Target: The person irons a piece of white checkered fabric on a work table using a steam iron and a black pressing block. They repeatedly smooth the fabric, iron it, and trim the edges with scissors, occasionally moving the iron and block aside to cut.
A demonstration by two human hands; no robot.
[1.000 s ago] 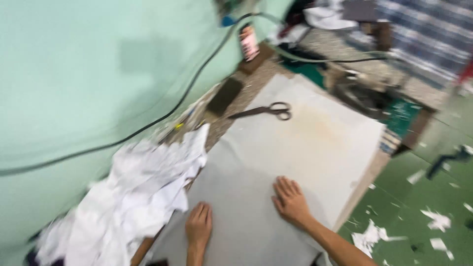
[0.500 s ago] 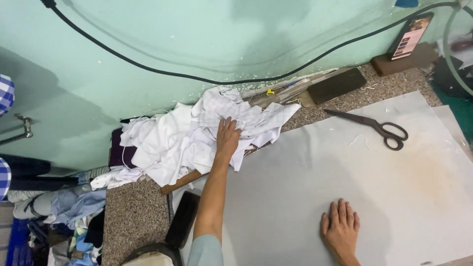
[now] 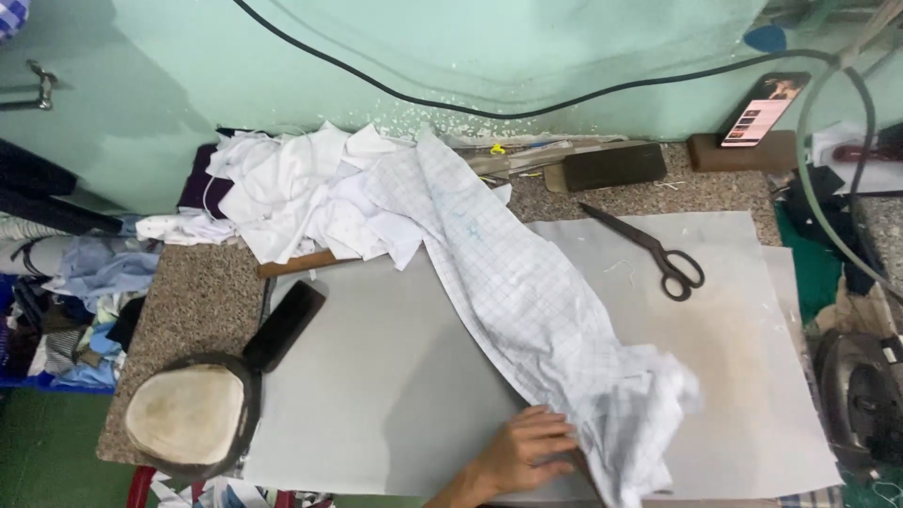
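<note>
A long white checked cloth (image 3: 527, 282) lies stretched across the grey sheet (image 3: 376, 376), running from the pile of white fabric pieces (image 3: 301, 188) at the back left to a bunched, blurred end near the front edge. My left hand (image 3: 522, 452) comes in from the bottom edge and lies on the sheet. Its fingers are closed on the lower edge of the cloth. My right hand does not show; it may be hidden behind the bunched end.
Black scissors (image 3: 658, 254) lie on the sheet at the back right. A black block (image 3: 285, 325) and a round padded cushion (image 3: 183, 414) sit at the left. A phone (image 3: 767, 108) leans on the wall, and a cable (image 3: 564, 108) runs along it. Clothes (image 3: 85, 282) are heaped far left.
The checked cloth has been dragged out of the pile and across the sheet toward the front right. My left hand left the pile and came down to the front edge. My right hand went out of sight.
</note>
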